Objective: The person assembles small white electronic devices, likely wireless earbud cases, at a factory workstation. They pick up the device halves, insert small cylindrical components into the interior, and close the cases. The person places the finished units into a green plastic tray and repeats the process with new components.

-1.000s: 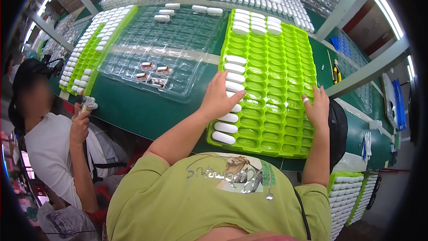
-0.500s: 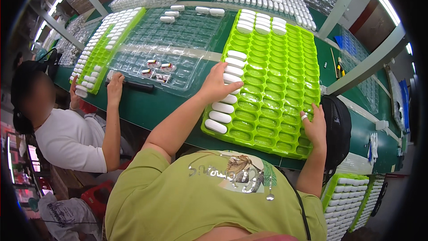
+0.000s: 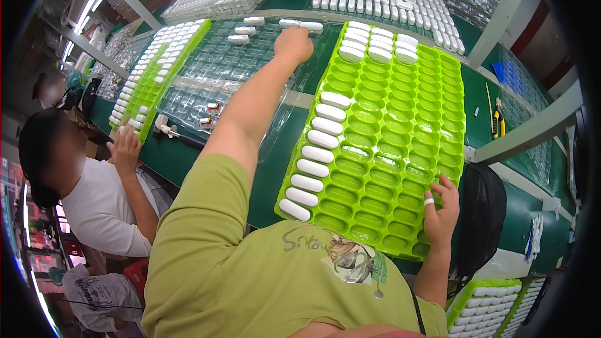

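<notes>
My left hand (image 3: pixel 293 45) reaches across the clear plastic tray (image 3: pixel 216 56) to two white oval cases (image 3: pixel 311 27) at its far edge. Its fingers curl at these cases, with the tips hidden behind the hand. By the right edge of the bright green tray (image 3: pixel 389 141) rests my right hand (image 3: pixel 442 209), a white band on one finger, its thumb and fingers apart and nothing held. A column of white oval cases (image 3: pixel 322 154) fills the green tray's left side. More white cases (image 3: pixel 380 45) sit in its far rows; many other pockets are bare.
Left of me a person in white (image 3: pixel 103 194) works at another green tray (image 3: pixel 164 56). Small parts (image 3: pixel 208 117) and a dark-handled tool (image 3: pixel 181 138) lie nearby. A metal post (image 3: pixel 532 125), yellow-black cutter (image 3: pixel 498 119) and black bag (image 3: pixel 479 219) are at the right.
My left hand has moved from the green tray's left column out to the far edge of the clear tray. The right hand stays at the tray edge. The neighbour's hand has shifted.
</notes>
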`<state>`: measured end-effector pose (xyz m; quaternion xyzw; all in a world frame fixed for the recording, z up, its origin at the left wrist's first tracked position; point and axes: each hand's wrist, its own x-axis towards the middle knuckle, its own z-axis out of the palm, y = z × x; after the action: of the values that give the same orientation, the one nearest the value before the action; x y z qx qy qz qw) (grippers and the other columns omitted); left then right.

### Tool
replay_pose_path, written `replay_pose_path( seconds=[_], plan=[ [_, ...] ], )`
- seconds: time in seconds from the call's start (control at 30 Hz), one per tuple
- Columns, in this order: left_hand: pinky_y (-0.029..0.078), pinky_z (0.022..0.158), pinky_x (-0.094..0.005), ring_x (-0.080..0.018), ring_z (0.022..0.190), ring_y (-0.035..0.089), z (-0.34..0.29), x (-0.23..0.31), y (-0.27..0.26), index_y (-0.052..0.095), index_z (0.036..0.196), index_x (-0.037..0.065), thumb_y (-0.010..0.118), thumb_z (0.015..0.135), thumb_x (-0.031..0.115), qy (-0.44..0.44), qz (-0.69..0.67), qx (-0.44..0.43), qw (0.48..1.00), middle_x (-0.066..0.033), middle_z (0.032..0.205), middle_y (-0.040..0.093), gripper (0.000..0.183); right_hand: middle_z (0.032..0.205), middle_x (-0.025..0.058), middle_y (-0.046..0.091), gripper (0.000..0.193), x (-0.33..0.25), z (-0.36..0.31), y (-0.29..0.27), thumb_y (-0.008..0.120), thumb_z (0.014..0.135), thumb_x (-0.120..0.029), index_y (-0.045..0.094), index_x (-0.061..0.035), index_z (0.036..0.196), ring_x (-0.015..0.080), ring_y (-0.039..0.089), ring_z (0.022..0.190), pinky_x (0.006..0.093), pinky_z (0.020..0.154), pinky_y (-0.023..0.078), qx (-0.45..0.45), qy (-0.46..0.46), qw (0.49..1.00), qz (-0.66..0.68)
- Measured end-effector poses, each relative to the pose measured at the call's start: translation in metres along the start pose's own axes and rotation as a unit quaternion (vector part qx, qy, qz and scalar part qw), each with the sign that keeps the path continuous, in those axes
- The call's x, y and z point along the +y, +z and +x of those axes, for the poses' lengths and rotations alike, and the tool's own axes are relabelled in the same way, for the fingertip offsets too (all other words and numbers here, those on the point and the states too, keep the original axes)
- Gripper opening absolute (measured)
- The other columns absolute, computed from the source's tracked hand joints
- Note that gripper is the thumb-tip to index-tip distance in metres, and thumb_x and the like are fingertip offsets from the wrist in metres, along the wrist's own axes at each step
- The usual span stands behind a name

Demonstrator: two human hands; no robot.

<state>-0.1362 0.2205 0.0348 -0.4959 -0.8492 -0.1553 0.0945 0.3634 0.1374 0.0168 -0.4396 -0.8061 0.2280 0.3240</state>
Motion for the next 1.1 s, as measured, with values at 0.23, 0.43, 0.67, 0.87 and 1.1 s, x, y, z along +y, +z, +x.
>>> replay_pose_path(
  seconds=[0.23, 0.43, 0.67, 0.87, 1.1],
  plan=[
    [0.051, 0.092, -0.0449, -0.0320, 0.110, 0.063, 0.059, 0.009, 0.023, 0.070, 0.105, 0.011, 0.063, 0.082, 0.015, 0.064, 0.108, -0.073, 0.989, -0.0130, 0.110, 0.069, 0.024, 0.125, 0.0212, 0.059, 0.015, 0.007, 0.001, -0.004, 0.064, 0.085, -0.002, 0.063, 0.0024, 0.099, 0.0338, 0.058, 0.114, 0.0396, 0.097, 0.045, -0.019, 0.021, 0.999, 0.028],
    [0.045, 0.094, -0.0468, -0.0292, 0.109, 0.064, 0.065, 0.014, 0.029, 0.074, 0.100, 0.011, 0.063, 0.082, 0.015, 0.124, 0.146, -0.040, 0.981, -0.0113, 0.108, 0.070, 0.021, 0.132, 0.0179, 0.054, 0.018, 0.022, -0.004, 0.001, 0.056, 0.091, 0.000, 0.061, 0.0030, 0.107, 0.0235, 0.058, 0.110, 0.0299, 0.089, 0.046, -0.047, 0.046, 0.995, 0.081],
    [0.045, 0.091, -0.0459, -0.0325, 0.102, 0.061, 0.018, 0.047, -0.028, 0.073, 0.096, 0.009, 0.065, 0.076, 0.016, 0.035, -0.071, 0.072, 0.994, -0.0137, 0.094, 0.070, 0.023, 0.128, 0.0177, 0.057, 0.022, 0.030, 0.001, -0.011, 0.054, 0.096, -0.007, 0.061, 0.0029, 0.115, 0.0271, 0.055, 0.117, 0.0359, 0.097, 0.043, -0.041, -0.063, 0.997, 0.008],
    [0.052, 0.076, -0.0399, -0.0302, 0.082, 0.066, -0.095, 0.068, -0.086, 0.071, 0.095, 0.005, 0.067, 0.070, 0.015, 0.092, -0.339, 0.062, 0.934, -0.0112, 0.079, 0.070, 0.027, 0.127, 0.0145, 0.057, 0.023, 0.002, 0.022, -0.019, 0.052, 0.095, -0.001, 0.060, 0.0024, 0.116, 0.0217, 0.055, 0.115, 0.0313, 0.097, 0.042, -0.102, -0.068, 0.980, 0.160],
    [0.051, 0.063, -0.0363, -0.0253, 0.066, 0.066, -0.212, 0.114, -0.111, 0.069, 0.092, 0.002, 0.066, 0.072, 0.015, 0.093, -0.481, -0.006, 0.872, -0.0101, 0.069, 0.066, 0.024, 0.093, 0.0065, 0.058, 0.075, -0.116, 0.037, 0.018, 0.065, 0.084, 0.001, 0.027, -0.0023, 0.149, 0.0124, 0.059, 0.083, 0.0258, 0.076, 0.047, -0.272, -0.059, 0.926, 0.254]
  ],
)
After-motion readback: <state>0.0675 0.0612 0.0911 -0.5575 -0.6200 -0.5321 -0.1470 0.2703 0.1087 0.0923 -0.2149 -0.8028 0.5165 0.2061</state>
